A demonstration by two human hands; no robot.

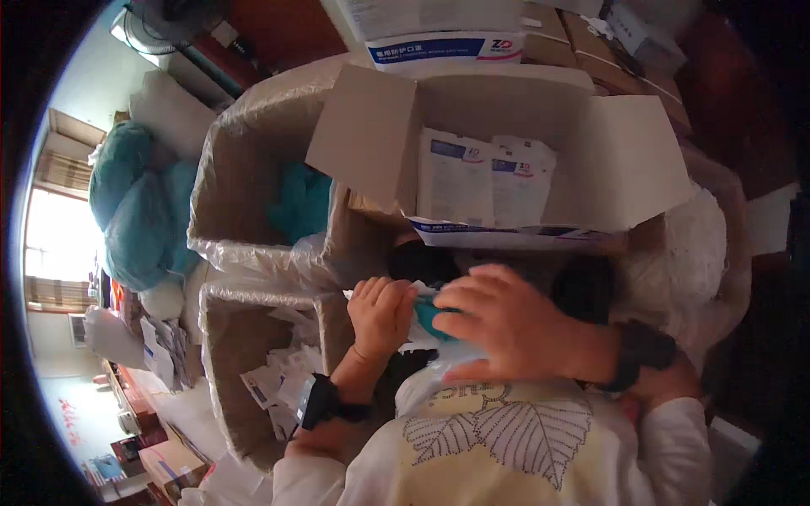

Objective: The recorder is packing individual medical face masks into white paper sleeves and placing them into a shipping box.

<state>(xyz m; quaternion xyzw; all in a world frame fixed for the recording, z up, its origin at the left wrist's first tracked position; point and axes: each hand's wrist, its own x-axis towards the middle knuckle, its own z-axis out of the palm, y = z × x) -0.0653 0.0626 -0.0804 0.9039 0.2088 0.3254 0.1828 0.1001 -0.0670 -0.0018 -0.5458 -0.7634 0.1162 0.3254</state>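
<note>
Your right hand (515, 325) comes in from the lower right, wrist bent inward, a dark band (637, 354) round the wrist. Its fingers lie loosely spread and curved over a clear flat packet (443, 354) with something teal (430, 316) inside, pressing on it from above just in front of your chest. Your left hand (381, 312) rises from the lower left, forearm steep, a dark wrist strap (325, 403) behind it. Its fingers are curled together and closed on the packet's left edge, knuckles up, thumb hidden. The two hands nearly touch over the teal piece.

Just to the left of your left forearm stands a plastic-lined carton (228, 371) with small white packets (278, 384) lying in its bottom. Beyond it, against its far wall, a second plastic-lined carton (245, 169) holds teal material (299, 202).

Straight ahead, past your hands, an open cardboard box (624, 160) has its flaps standing out; white sealed packets (485, 181) stand upright against its inner wall. Behind its far edge more boxes (439, 38) are stacked. At the far left, bulging teal bags (135, 211) sit near a bright window (55, 236).
</note>
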